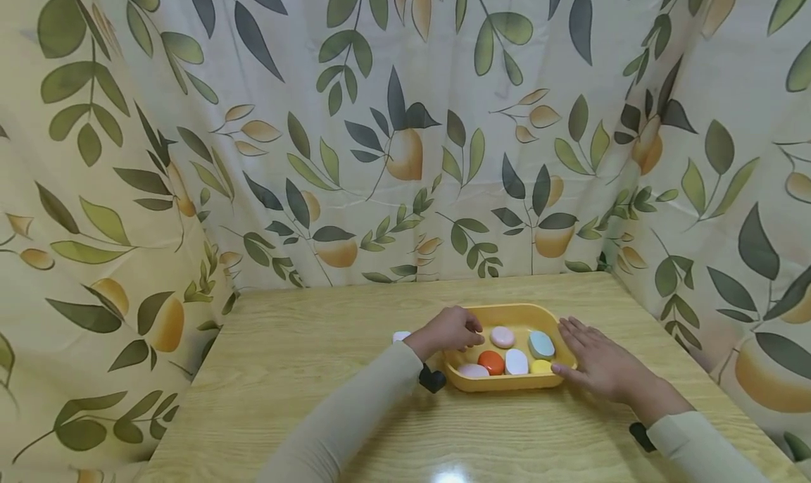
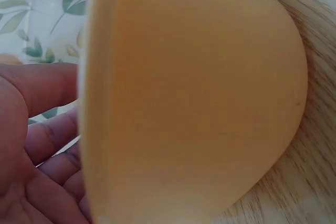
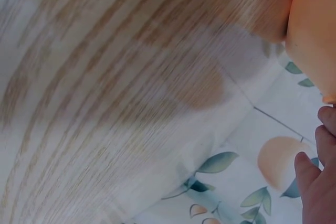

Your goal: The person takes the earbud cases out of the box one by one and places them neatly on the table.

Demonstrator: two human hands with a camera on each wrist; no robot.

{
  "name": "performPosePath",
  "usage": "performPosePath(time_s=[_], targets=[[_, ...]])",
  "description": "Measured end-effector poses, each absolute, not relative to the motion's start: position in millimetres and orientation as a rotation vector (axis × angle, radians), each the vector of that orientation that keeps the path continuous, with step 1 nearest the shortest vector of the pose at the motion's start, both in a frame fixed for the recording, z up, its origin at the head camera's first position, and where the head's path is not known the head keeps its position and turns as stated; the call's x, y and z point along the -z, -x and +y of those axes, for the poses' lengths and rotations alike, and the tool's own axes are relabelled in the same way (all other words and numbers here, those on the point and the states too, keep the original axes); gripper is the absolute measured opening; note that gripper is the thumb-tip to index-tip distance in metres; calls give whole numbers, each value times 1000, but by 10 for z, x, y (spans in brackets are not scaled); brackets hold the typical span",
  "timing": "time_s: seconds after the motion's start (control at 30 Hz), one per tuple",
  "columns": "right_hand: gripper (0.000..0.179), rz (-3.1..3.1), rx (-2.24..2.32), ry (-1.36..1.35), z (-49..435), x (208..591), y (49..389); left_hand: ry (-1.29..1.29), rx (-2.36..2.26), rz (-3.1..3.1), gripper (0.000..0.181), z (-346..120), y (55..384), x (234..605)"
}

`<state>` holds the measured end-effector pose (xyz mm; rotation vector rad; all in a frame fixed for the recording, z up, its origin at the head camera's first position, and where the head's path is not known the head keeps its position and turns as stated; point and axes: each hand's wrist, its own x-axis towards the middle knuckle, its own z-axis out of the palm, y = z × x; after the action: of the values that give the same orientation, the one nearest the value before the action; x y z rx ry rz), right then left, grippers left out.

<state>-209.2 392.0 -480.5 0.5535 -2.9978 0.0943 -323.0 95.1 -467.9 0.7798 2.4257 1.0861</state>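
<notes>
A yellow tray (image 1: 500, 383) stands on the table with several smooth, rounded pieces inside. They include a pink one (image 1: 503, 337), a pale blue one (image 1: 541, 344), an orange-red one (image 1: 491, 362), a white one (image 1: 516, 362), a yellow one (image 1: 541, 367) and a pale pink one (image 1: 473, 370). My left hand (image 1: 448, 329) reaches over the tray's left end, fingers bent loosely down inside, no piece showing between them. In the left wrist view the tray wall (image 2: 199, 87) hides the fingertips. Straight fingers of my right hand (image 1: 602, 363) rest along the right rim, thumb at the front corner.
Just left of my left hand, a small white piece (image 1: 401, 336) lies on the wooden table (image 1: 304, 356), partly hidden by the wrist. Leaf-and-fruit patterned curtains (image 1: 405, 208) hang behind the table and along both sides.
</notes>
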Motion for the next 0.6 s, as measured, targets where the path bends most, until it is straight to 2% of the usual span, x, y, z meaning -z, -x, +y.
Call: performPosePath(time_s=[0.33, 0.6], targets=[[86, -2991, -113, -562, 3892, 4809, 2092, -955, -670, 2626, 22, 1012, 3204, 4691], [86, -3017, -109, -547, 3881, 4762, 2087, -988, -569, 2628, 25, 1071, 3175, 4664]])
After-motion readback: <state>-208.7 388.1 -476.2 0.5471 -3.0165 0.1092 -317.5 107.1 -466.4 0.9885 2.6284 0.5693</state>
